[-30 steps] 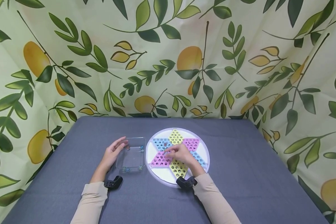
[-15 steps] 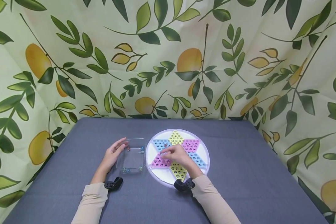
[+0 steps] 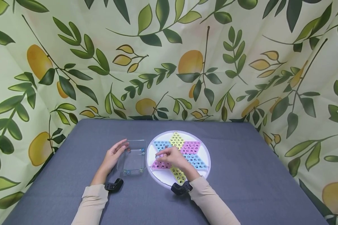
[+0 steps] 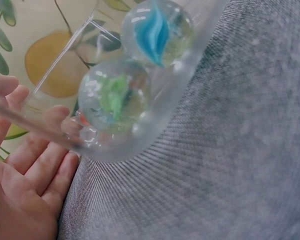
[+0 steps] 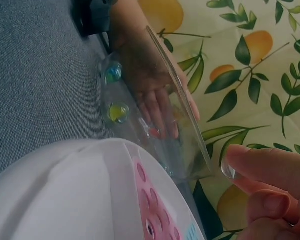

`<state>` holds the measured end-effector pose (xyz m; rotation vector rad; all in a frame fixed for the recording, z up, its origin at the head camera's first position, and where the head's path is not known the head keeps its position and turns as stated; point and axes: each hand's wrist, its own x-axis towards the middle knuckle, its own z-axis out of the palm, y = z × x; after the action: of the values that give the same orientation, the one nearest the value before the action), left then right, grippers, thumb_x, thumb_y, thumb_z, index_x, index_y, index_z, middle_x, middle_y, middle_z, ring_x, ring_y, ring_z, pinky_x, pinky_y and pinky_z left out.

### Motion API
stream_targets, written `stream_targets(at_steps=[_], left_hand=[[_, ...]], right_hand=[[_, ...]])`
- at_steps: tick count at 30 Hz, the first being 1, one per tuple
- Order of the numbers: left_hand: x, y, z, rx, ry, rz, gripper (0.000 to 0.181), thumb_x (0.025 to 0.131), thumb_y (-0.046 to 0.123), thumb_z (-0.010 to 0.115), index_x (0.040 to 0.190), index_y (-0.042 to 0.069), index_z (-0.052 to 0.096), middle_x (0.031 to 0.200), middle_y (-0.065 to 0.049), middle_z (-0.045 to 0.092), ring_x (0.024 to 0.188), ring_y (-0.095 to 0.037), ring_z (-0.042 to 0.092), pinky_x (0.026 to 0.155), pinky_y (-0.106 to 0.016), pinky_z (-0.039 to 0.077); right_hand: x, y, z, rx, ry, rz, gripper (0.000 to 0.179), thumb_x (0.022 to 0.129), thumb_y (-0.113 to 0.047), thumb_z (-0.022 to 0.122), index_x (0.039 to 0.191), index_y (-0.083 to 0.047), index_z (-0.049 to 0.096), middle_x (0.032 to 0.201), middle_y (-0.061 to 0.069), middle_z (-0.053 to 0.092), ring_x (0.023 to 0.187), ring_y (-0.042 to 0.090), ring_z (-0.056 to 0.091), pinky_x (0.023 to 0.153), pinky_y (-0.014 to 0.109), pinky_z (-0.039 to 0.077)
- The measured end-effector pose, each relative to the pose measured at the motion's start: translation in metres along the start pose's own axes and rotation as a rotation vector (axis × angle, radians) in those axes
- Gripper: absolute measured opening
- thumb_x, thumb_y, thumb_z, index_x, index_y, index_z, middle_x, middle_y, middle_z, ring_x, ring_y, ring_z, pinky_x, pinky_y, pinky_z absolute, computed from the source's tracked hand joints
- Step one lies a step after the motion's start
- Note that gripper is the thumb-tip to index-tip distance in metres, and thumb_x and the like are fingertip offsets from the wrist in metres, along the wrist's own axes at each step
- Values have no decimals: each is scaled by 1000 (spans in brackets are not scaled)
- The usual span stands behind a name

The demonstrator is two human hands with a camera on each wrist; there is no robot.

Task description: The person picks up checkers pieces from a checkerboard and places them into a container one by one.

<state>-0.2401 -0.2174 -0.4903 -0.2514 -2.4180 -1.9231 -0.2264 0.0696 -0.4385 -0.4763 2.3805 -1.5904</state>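
- Pinching a clear marble (image 5: 229,170) at the fingertips of the right hand (image 3: 173,157); holding it above the left part of the game board (image 3: 164,175), near the pink triangle (image 3: 161,166).
- Likely handling light, hard and slick, slipping from a loose pinch; possibly chipping if dropped.
- Calling for pinching lightly on opposite sides, at the widest girth.
- Resting the left hand (image 3: 113,154), fingers unclenched, by the far-left corner of the clear box (image 3: 133,161); not showing contact for certain.
- Seeing more marbles (image 4: 115,95) lying inside the box.

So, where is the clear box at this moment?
In the head view, the clear box rests on the table, just left of the round board, with the left hand at its left side.
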Motion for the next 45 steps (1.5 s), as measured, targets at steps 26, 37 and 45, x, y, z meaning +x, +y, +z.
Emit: stream_targets(at_steps=[26,37,45], left_hand=[[1,-2,-1,-28,-4,17,48,102,24,47,144,1,40,142,-29,48,104,22,52,91,1,38],[2,-2,0,-14,0,-4,48,102,25,48,144,3,41,142,-27,49,104,22,52,91,2,37],[2,-3,0,-24,3,6,47,102,23,47,143,2,42,141,-28,49,105,21,52,91,1,38]], right_hand=[[12,-13,29,-20,-51,-116,24,80,-7,74,99,7,72,51,-9,40,47,-1,31,45,14,25],[16,-14,42,8,-63,-63,23,80,-5,74,101,6,72,49,-10,41,43,0,34,41,14,30],[19,-12,47,56,-82,-32,24,81,-5,73,102,6,72,47,-9,43,40,1,33,40,16,29]])
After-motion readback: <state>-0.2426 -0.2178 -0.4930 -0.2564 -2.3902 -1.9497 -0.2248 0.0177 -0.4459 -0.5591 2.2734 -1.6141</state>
